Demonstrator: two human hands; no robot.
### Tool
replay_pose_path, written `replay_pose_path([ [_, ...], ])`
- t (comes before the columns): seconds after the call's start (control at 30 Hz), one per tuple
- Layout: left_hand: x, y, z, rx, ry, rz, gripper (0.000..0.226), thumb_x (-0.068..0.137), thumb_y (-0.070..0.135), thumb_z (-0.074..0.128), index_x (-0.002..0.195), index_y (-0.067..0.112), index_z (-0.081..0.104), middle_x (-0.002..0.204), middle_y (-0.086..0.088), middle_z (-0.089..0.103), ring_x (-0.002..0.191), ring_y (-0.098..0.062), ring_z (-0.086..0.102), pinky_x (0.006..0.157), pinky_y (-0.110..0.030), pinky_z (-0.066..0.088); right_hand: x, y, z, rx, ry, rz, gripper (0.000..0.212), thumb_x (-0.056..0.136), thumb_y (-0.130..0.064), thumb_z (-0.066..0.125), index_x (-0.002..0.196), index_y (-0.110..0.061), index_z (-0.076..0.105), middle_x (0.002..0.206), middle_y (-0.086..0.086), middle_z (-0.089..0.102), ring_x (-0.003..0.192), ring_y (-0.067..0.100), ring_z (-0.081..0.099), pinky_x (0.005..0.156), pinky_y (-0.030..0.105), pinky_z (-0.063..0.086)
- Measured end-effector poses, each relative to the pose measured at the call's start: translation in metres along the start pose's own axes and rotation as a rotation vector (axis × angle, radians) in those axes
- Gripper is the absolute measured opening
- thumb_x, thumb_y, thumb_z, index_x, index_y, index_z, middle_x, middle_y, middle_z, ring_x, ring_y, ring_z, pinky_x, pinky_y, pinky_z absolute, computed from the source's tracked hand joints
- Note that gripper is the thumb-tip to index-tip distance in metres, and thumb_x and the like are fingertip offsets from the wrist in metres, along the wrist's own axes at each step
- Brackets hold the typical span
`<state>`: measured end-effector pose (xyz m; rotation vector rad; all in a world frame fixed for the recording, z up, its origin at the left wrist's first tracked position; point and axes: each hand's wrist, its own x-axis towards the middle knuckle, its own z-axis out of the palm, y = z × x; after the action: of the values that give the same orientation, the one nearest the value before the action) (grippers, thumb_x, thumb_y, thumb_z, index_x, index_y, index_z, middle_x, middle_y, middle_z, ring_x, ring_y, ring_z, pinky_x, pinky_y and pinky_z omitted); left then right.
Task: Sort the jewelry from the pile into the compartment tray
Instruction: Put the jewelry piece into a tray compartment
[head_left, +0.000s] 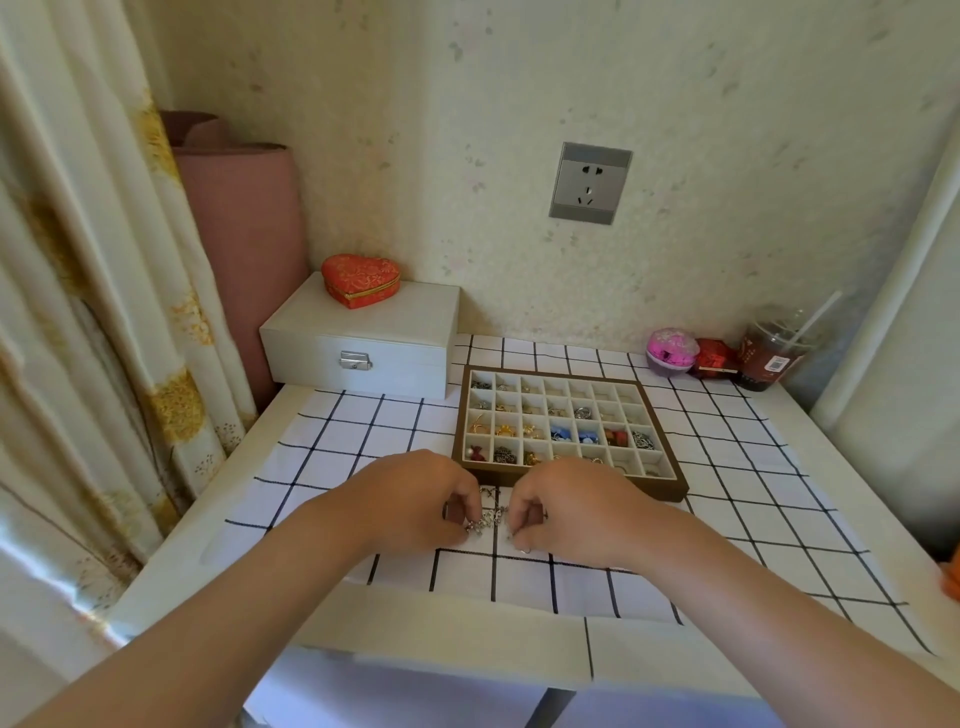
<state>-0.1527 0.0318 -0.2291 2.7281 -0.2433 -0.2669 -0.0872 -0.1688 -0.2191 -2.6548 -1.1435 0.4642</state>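
Two sides of the bench (218, 499) are hemmed in. A long curtain (78, 312) hangs along the left edge, and a pink roll (244, 223) stands in the far-left corner. In front of the roll sits a white latched box (363, 343), which carries a red heart-shaped case (360, 280).

We see a checked cloth (727, 519) covering most of the top, its front edge hanging over the near side. The compartment tray (457, 431) lies mid-cloth, just right of the white box. Many of its small cells already hold gold, blue, red and silver pieces. Bare cloth shows to the left of the tray and to the right of both grips.

Against the far wall on the right stand a lidded drink cup (769, 358) with a straw, a small red box (716, 358) and a pink ball (671, 351).

The left grip (415, 499) and right grip (566, 512) meet just in front of the tray's near rim. Both have their fingers curled tight and pinch silvery pieces of the jewelry pile (488, 514) between them. A ring (524, 550) lies on the cloth under the right grip.
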Motion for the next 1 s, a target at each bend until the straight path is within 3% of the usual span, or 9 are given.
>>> replay_pose_path([
  [0.13,-0.001,0.0,-0.001,-0.023,0.059,0.022,0.024,0.083,0.037,0.072,0.107,0.038,0.067,0.093,0.022,0.064,0.077,0.008,0.055,0.063,-0.011,0.037,0.0,0.003,-0.005,0.117,0.027,0.031,0.007,0.091,-0.031,0.068,0.095,-0.034,0.074,0.092,-0.017,0.068,0.085,-0.001,0.062,0.074,0.02,0.052],
  [0.2,0.001,0.003,0.0,-0.125,0.121,0.03,0.025,0.082,0.036,0.074,0.105,0.039,0.066,0.091,0.022,0.064,0.076,0.01,0.054,0.063,-0.011,0.038,0.002,0.003,-0.008,0.293,0.042,0.066,0.008,0.092,-0.026,0.069,0.092,-0.032,0.074,0.089,-0.014,0.071,0.071,0.0,0.065,0.065,0.017,0.05],
  [0.27,0.004,0.008,0.002,-0.33,0.165,0.025,0.023,0.079,0.037,0.077,0.1,0.039,0.066,0.088,0.019,0.067,0.076,0.004,0.059,0.069,-0.019,0.049,0.002,0.002,-0.012,0.469,0.061,0.093,0.009,0.092,-0.021,0.071,0.088,-0.028,0.075,0.083,-0.01,0.074,0.056,0.006,0.064,0.059,0.018,0.05],
  [0.37,0.009,0.013,0.004,-0.558,0.194,0.001,0.022,0.078,0.038,0.08,0.096,0.037,0.066,0.086,0.011,0.071,0.078,-0.008,0.066,0.08,-0.033,0.057,0.003,0.0,-0.016,0.687,0.138,0.112,0.007,0.09,-0.015,0.073,0.088,-0.019,0.078,0.081,-0.003,0.077,0.053,0.013,0.062,0.054,0.02,0.049],
  [0.53,0.014,0.02,-0.005,-0.793,0.29,-0.058,0.015,0.079,0.033,0.081,0.092,0.027,0.076,0.086,0.0,0.075,0.07,-0.011,0.065,0.078,-0.035,0.058,0.005,-0.003,-0.019,0.936,0.298,0.194,0.009,0.087,-0.02,0.077,0.094,-0.015,0.077,0.082,0.004,0.077,0.05,0.014,0.059,0.042,0.023,0.037],
  [0.67,0.02,0.022,-0.016,-0.868,0.325,-0.114,0.014,0.082,0.03,0.078,0.094,0.022,0.076,0.09,0.0,0.076,0.068,-0.008,0.064,0.066,-0.022,0.056,0.011,-0.002,-0.021,1.037,0.358,0.174,0.016,0.093,-0.028,0.069,0.102,-0.016,0.076,0.089,0.005,0.077,0.051,0.014,0.059,0.043,0.023,0.038],
  [0.77,0.028,0.022,-0.022,-0.943,0.355,-0.164,0.017,0.084,0.029,0.077,0.096,0.017,0.074,0.086,-0.006,0.073,0.065,-0.006,0.06,0.051,-0.009,0.043,0.014,-0.001,-0.026,1.029,0.369,0.097,0.015,0.096,-0.024,0.066,0.108,-0.019,0.075,0.093,0.003,0.077,0.056,0.016,0.059,0.044,0.024,0.04],
  [1.0,0.059,0.021,-0.031,-1.029,0.309,-0.223,0.016,0.088,0.035,0.073,0.096,0.021,0.073,0.069,0.007,0.07,0.061,-0.005,0.063,0.056,-0.02,0.046,0.025,0.004,-0.035,0.935,0.506,0.063,0.027,0.082,-0.008,0.079,0.107,-0.019,0.075,0.087,-0.003,0.077,0.052,0.011,0.058,0.045,0.016,0.044],
])
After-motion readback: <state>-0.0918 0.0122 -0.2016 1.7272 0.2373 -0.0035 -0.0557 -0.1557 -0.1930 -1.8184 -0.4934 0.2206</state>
